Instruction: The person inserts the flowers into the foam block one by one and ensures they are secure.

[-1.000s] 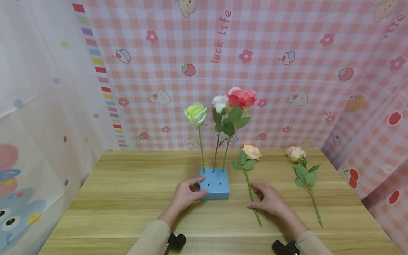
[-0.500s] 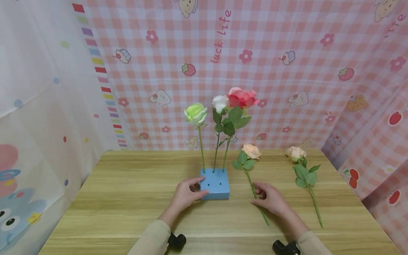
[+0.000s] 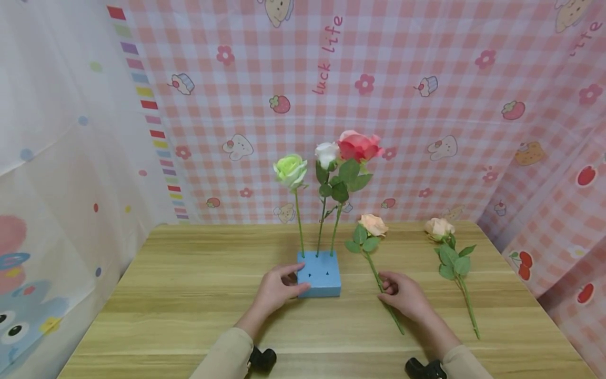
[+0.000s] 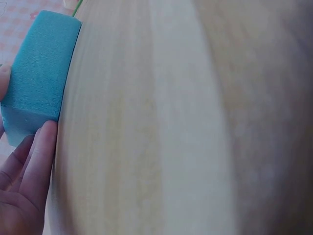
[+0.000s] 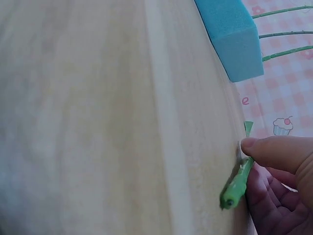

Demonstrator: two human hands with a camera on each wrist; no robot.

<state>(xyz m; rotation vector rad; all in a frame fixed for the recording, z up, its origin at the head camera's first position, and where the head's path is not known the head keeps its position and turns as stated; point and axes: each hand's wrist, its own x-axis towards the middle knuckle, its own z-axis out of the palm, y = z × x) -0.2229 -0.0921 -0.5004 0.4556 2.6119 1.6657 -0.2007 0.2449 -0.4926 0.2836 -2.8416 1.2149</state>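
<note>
In the head view a blue foam block [image 3: 324, 289] sits mid-table, with three upright flowers in its back row: a green rose [image 3: 290, 170], a white rose [image 3: 326, 155] and a red-pink bloom [image 3: 358, 146]. Two small holes show nearer its front. My left hand [image 3: 276, 287] grips the block's left side between thumb and fingers. To the right, a peach rose [image 3: 373, 225] lies on the table, and my right hand [image 3: 405, 296] pinches its stem. From the right wrist, the cut end of the green stem [image 5: 236, 186] points out below my thumb.
Another pale peach rose [image 3: 439, 228] lies farther right, its stem toward the front. The wooden table [image 3: 189, 295] backs onto a pink checked curtain [image 3: 265, 126]. Black wrist cameras [image 3: 263, 360] sit at both cuffs.
My right hand has shifted slightly right and its thumb and fingers have closed in on the stem. The stem's lower end has swung to the right. Left hand and block hold still.
</note>
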